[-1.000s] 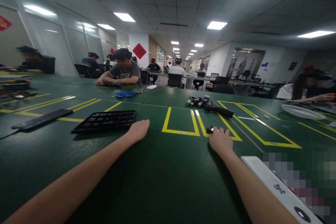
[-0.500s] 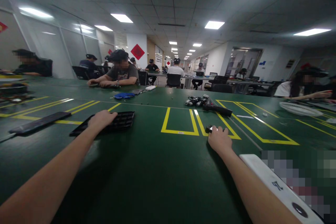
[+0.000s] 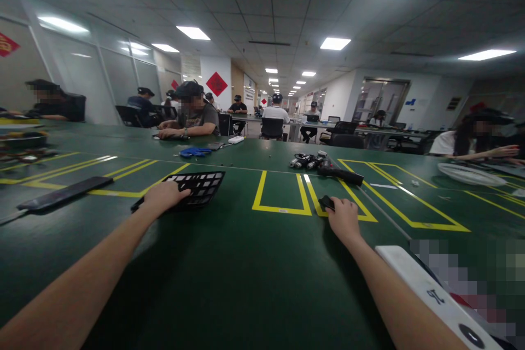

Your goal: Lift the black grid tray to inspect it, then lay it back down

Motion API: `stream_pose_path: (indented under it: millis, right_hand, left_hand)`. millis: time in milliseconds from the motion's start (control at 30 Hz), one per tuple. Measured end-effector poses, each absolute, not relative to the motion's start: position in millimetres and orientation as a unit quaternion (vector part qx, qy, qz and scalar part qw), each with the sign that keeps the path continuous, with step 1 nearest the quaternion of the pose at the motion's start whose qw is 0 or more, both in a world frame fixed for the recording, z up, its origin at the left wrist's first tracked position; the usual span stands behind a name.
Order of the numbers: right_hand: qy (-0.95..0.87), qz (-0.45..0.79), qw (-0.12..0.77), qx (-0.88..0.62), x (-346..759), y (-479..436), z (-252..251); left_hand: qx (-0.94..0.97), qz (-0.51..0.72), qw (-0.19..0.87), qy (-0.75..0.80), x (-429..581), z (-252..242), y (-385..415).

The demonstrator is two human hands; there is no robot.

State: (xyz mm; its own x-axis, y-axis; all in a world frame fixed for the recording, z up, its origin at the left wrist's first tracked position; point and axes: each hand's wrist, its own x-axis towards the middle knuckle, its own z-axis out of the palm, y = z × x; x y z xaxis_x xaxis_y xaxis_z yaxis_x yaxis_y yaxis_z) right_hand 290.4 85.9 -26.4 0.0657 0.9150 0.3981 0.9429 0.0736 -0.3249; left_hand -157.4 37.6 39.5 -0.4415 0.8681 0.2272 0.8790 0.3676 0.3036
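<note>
My left hand (image 3: 164, 198) is closed around the left part of a black grid tray (image 3: 207, 190), its thumb lying across the top. The tray is tilted, and light squares show in its openings. Farther right, my right hand (image 3: 343, 219) has its fingers wrapped round a small black object (image 3: 326, 203) low over the table, beside a yellow tape line. The hand covers part of that object, so its kind cannot be made out.
Black cables (image 3: 307, 161) and a black tube-like object (image 3: 348, 176) lie beyond my right hand. A dark power strip (image 3: 69, 194) is at left. Blue gloves (image 3: 194, 152) lie farther back. A white device (image 3: 426, 284) sits beside my right forearm. Co-workers sit around the green table (image 3: 246, 279).
The tray in my left hand has shifted right and tilted up, so its openings now show. My right hand has barely moved, and more of the small black object is visible.
</note>
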Motion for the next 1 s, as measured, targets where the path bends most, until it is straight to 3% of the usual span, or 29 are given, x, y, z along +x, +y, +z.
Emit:
stream_pose_path:
  millis: [100,200,400,567,800,1000]
  right_hand:
    - [-0.719,0.056,0.366,-0.588,264.9,76.8,-20.7]
    - [-0.742,0.221,0.430,-0.464,232.3,58.9,-19.6]
    - [-0.764,0.388,0.445,-0.262,207.4,32.7,-27.0]
    - [-0.774,0.406,0.418,-0.247,212.6,30.5,-33.1]
    - [-0.830,0.340,0.365,-0.248,214.6,20.8,-21.2]
    - [-0.809,0.288,0.431,-0.276,208.4,23.2,-30.3]
  left_hand:
    - [-0.557,-0.170,0.052,-0.811,-115.8,44.0,41.5]
    - [-0.626,-0.276,0.047,-0.728,-57.0,39.0,40.9]
    - [-0.732,-0.398,-0.050,-0.550,18.5,6.7,18.3]
    - [-0.754,-0.410,-0.102,-0.503,22.7,-10.9,5.1]
    - [-0.793,-0.371,-0.115,-0.469,24.3,-19.8,3.1]
    - [-0.699,-0.463,-0.142,-0.527,19.2,-0.2,12.1]
